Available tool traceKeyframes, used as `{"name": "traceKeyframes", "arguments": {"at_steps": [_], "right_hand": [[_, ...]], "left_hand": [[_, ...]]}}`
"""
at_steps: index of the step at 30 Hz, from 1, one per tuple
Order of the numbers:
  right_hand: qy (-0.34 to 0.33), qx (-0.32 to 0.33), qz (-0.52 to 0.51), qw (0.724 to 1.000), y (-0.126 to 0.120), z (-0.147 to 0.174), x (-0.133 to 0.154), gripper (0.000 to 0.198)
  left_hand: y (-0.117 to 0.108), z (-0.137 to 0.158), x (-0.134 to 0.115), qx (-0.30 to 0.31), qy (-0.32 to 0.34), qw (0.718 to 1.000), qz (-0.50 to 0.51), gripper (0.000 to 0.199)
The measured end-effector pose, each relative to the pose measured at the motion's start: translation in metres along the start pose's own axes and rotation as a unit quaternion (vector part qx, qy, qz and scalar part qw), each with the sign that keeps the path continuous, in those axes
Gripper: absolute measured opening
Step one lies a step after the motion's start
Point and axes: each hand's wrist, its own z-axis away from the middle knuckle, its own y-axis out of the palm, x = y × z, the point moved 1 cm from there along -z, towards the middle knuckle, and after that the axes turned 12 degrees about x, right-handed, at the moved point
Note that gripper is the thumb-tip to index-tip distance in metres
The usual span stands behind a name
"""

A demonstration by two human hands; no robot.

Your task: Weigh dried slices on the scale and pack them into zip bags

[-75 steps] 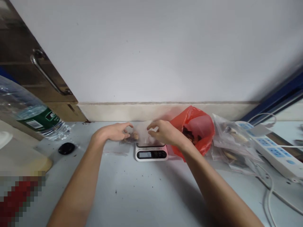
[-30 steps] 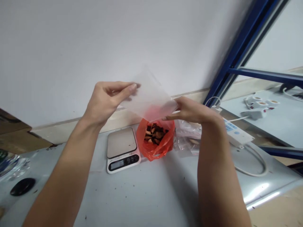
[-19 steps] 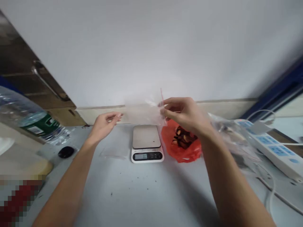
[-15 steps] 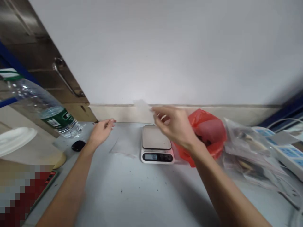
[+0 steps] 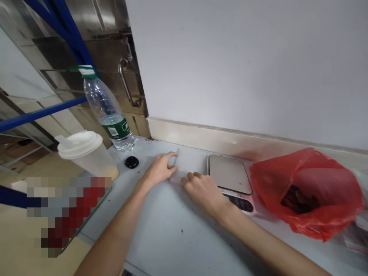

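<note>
A clear plastic bag [image 5: 186,165] with a pinkish line along its near edge lies on the grey table. At its left edge is my left hand [image 5: 159,170], thumb and forefinger apart. My right hand [image 5: 204,193] is at the bag's near right corner, its fingers curled down and closed on that edge; the fingertips are partly hidden. Just beyond my right hand stands a small white kitchen scale [image 5: 230,174] with a bare metal plate. My right hand and wrist cover part of its front panel.
Right of the scale, a red plastic bag [image 5: 307,165] gapes with dark brown pieces inside. To the left stand a water bottle [image 5: 110,111], a lidded plastic cup [image 5: 92,157] and a round black object [image 5: 131,162]. A white wall [image 5: 244,69] rises behind the table.
The view has swung left. My right hand has come down from above the scale, where it held a thin whitish translucent piece, to the clear bag. My left hand has moved right to the bag.
</note>
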Motion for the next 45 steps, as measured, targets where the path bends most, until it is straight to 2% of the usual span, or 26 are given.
{"name": "traceKeyframes", "arguments": {"at_steps": [4, 9, 14, 18, 20, 23, 26, 27, 30, 32, 34, 36, 38, 40, 42, 43, 45], "right_hand": [[-0.013, -0.01, 0.019, 1.0, 0.009, 0.0, -0.002, 0.033], [-0.062, -0.035, 0.039, 0.997, 0.02, 0.003, -0.006, 0.034], [-0.101, -0.068, 0.034, 0.992, 0.027, 0.014, -0.016, 0.034], [-0.138, -0.082, 0.001, 0.987, 0.035, 0.039, -0.021, 0.024], [-0.166, -0.116, -0.026, 0.979, 0.04, 0.058, -0.024, 0.021], [-0.173, -0.238, -0.085, 0.952, 0.044, 0.097, -0.037, 0.025], [-0.102, -0.361, -0.166, 0.912, 0.045, 0.146, -0.064, 0.029], [-0.051, -0.398, -0.181, 0.898, 0.046, 0.163, -0.076, 0.028], [0.178, -0.451, -0.175, 0.857, 0.054, 0.21, -0.113, 0.024], [0.331, -0.436, -0.153, 0.823, 0.066, 0.236, -0.133, 0.03], [0.415, -0.365, -0.16, 0.818, 0.08, 0.254, -0.149, 0.038], [0.444, -0.297, -0.189, 0.824, 0.091, 0.265, -0.158, 0.032], [0.463, -0.286, -0.208, 0.813, 0.094, 0.272, -0.165, 0.027], [0.484, -0.357, -0.197, 0.774, 0.087, 0.276, -0.168, 0.029], [0.473, -0.466, -0.172, 0.727, 0.071, 0.276, -0.169, 0.028], [0.45, -0.517, -0.165, 0.709, 0.06, 0.274, -0.168, 0.027], [0.383, -0.576, -0.19, 0.697, 0.034, 0.266, -0.164, 0.021]], "left_hand": [[0.007, -0.006, -0.006, -0.01, 0.045, 0.994, -0.104, 0.044], [0.013, -0.012, -0.027, 0.055, 0.125, 0.969, -0.208, 0.043], [0.016, -0.023, -0.041, 0.093, 0.104, 0.943, -0.303, 0.049], [0.017, -0.032, -0.054, 0.123, 0.079, 0.916, -0.374, 0.054], [0.016, -0.035, -0.062, 0.133, 0.071, 0.903, -0.403, 0.058], [0.009, -0.037, -0.076, 0.143, 0.073, 0.888, -0.431, 0.06], [-0.002, -0.039, -0.096, 0.148, 0.071, 0.877, -0.451, 0.059], [-0.005, -0.04, -0.105, 0.128, 0.078, 0.88, -0.45, 0.057], [-0.003, -0.04, -0.139, 0.053, 0.138, 0.9, -0.411, 0.054], [0.01, -0.039, -0.165, 0.039, 0.226, 0.908, -0.349, 0.054], [0.031, -0.035, -0.189, 0.072, 0.319, 0.902, -0.282, 0.052], [0.054, -0.033, -0.207, 0.114, 0.366, 0.895, -0.227, 0.046], [0.072, -0.032, -0.218, 0.131, 0.398, 0.885, -0.203, 0.043], [0.081, -0.032, -0.223, 0.132, 0.413, 0.883, -0.179, 0.042], [0.081, -0.032, -0.223, 0.112, 0.413, 0.894, -0.132, 0.042], [0.078, -0.032, -0.222, 0.095, 0.41, 0.902, -0.1, 0.043], [0.068, -0.031, -0.22, 0.053, 0.396, 0.917, -0.016, 0.051]]}}
